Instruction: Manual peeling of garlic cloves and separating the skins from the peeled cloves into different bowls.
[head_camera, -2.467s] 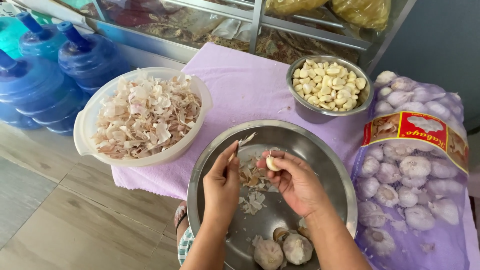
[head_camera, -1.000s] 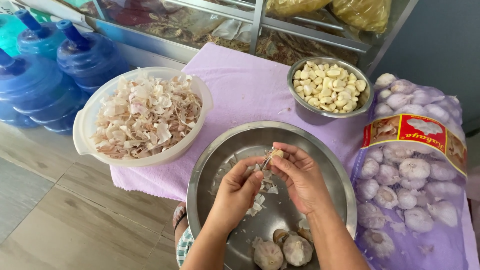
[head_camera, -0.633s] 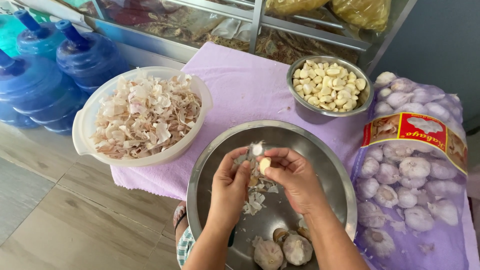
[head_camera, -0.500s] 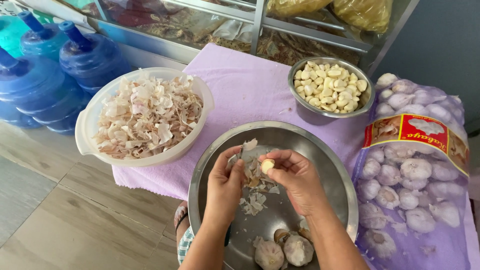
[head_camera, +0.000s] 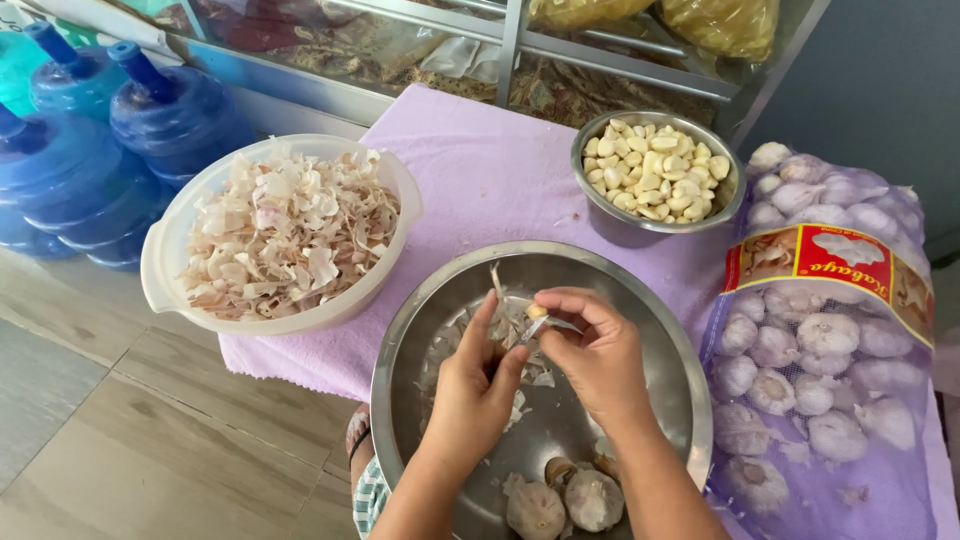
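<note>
Surface: lilac cloth (head_camera: 500, 170) | floor: tiles (head_camera: 120, 440) | right hand (head_camera: 600, 360) fingers pinching garlic clove (head_camera: 537, 311) | left hand (head_camera: 478, 385) gripping knife (head_camera: 535, 328)

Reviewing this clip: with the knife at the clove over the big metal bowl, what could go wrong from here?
1. The left hand works a small knife blade right against the garlic clove pinched in the right hand; a slip could nick the fingertips.
2. The clove is small and held only at the tips, so it may drop among the peels in the large steel bowl.
3. That bowl seems to overhang the purple cloth toward the person, so pressing down could tip it.
</note>
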